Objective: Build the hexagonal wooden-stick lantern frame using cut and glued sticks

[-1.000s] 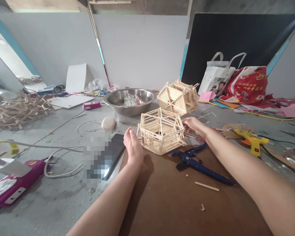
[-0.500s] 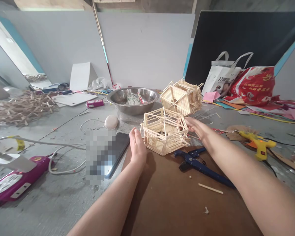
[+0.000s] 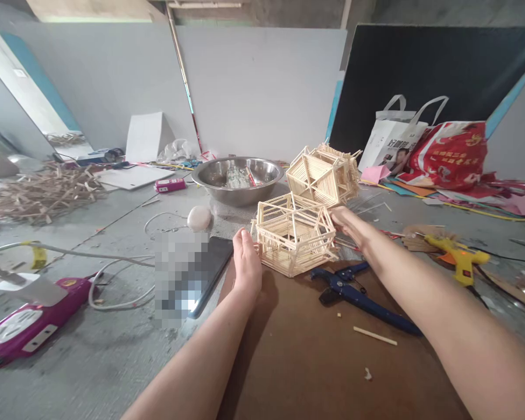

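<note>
Grey and scuffed, the broad flat work surface [image 3: 91, 350] spreads across my head-camera feed, with the brown flat board [image 3: 315, 373] on it nearest the person. Past the board's far-left corner I have the round stainless-steel basin [image 3: 236, 196]. To its right is the pale many-sided structure of wooden sticks [image 3: 319, 178], and in front of that the pale, roughly hexagonal lattice of wooden sticks [image 3: 292, 247] stands upright toward the board's far edge, between the hands.

Against the last second I find little change: the lattice keeps its place, and the left hand [image 3: 247, 262] has edged slightly nearer its left side. That hand is straight, fingers together, facing the lattice; I cannot tell whether it touches. The right hand [image 3: 350, 224] reaches to the lattice's far right side, fingertips hidden, so I can't confirm a grip. I judge this to be steadying rather than building.

Just in front of the lattice, the blue long-handled cutter [image 3: 354, 296] lies along the board's right half. Beyond the board's right edge rests the yellow glue gun [image 3: 461, 259]; just outside its left edge, the dark rectangular phone [image 3: 219, 256]. Smallest, one pale loose wooden stick [image 3: 375, 335] lies nearer than the cutter.
</note>
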Available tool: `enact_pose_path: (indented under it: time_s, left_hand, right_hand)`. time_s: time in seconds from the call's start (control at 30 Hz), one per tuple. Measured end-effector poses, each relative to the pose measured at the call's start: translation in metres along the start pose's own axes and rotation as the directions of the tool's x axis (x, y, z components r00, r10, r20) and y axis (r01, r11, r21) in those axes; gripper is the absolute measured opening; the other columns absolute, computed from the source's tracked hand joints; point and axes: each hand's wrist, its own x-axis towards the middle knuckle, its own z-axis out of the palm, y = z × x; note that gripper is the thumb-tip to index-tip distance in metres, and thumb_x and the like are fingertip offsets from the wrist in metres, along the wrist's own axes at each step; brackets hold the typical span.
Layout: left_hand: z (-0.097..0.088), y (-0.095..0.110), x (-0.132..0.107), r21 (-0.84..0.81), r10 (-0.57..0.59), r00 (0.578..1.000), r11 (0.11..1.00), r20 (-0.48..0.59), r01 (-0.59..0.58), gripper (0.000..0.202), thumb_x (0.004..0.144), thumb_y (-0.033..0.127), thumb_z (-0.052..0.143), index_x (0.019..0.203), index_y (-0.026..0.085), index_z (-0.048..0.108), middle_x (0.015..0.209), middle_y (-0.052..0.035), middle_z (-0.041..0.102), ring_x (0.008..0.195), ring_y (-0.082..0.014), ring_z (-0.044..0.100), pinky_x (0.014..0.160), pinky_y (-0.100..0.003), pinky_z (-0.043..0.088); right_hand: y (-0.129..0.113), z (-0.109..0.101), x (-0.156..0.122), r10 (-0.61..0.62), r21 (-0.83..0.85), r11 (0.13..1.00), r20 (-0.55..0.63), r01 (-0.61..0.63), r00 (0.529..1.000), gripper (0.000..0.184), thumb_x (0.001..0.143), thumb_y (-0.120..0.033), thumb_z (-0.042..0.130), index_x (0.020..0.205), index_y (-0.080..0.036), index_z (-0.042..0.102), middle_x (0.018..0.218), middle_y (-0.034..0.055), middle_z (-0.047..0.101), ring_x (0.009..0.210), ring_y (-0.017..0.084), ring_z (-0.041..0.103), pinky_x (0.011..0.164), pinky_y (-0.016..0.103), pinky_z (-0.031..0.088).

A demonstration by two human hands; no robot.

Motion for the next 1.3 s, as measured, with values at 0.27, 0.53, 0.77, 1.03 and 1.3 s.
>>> enact_pose_path:
  time_s: [0.27,0.53,0.77,1.03,1.3]
  left_hand:
    - [0.0,0.003,0.002,-0.082,-0.053,0.998,0.995,-0.036,0.05,0.037,0.082,0.048,0.031,0.096,0.019,0.05,0.097,-0.0043,0.053,0.086,-0.0161,0.051,0.077,-0.031,0.04]
    - [-0.002,0.002,0.005,-0.102,-0.04,0.998,0.994,-0.052,0.035,0.038,0.08,0.048,0.031,0.09,0.018,0.052,0.091,-0.0055,0.055,0.072,-0.0148,0.053,0.056,-0.025,0.043]
    - [-0.005,0.0,0.013,-0.015,0.125,0.988,0.992,-0.096,-0.127,0.028,0.078,0.039,0.039,0.087,0.016,0.053,0.086,-0.0047,0.055,0.082,-0.017,0.052,0.076,-0.031,0.041]
    - [-0.012,0.043,-0.036,0.267,0.842,0.538,0.508,0.049,-0.819,0.027,0.078,0.026,0.043,0.104,0.019,0.048,0.117,-0.0092,0.043,0.115,-0.022,0.032,0.098,-0.041,0.022]
    - [0.006,0.029,-0.095,0.214,0.675,0.463,0.422,0.574,-0.881,0.045,0.077,0.034,0.05,0.117,0.016,0.043,0.11,-0.011,0.055,0.114,-0.0277,0.035,0.093,-0.046,0.026]
  right_hand:
    - [-0.012,-0.032,-0.019,-0.105,0.009,0.994,-0.22,0.11,0.97,0.016,0.067,-0.019,0.061,0.054,-0.015,0.052,0.05,-0.0001,0.057,0.032,0.005,0.041,0.029,0.017,0.033]
    - [-0.012,-0.068,-0.043,-0.25,-0.003,0.956,-0.535,0.294,0.807,0.021,0.062,-0.026,0.064,0.052,-0.017,0.048,0.047,-0.0041,0.051,0.032,0.003,0.037,0.029,0.015,0.029]
    - [-0.002,-0.065,-0.087,-0.315,0.029,0.922,-0.526,0.386,0.79,0.027,0.06,-0.039,0.065,0.053,-0.015,0.054,0.052,-0.0017,0.055,0.038,0.004,0.043,0.035,0.016,0.034]
    - [0.011,-0.017,-0.178,-0.347,0.385,0.868,0.016,0.314,0.938,0.029,0.07,-0.042,0.058,0.085,-0.018,0.062,0.078,0.0046,0.066,0.058,0.011,0.059,0.055,0.024,0.048]
    - [0.032,0.005,-0.205,-0.515,0.171,0.857,0.247,0.486,0.821,0.051,0.082,-0.047,0.036,0.124,-0.017,0.042,0.115,0.0101,0.055,0.101,0.023,0.053,0.083,0.035,0.043]
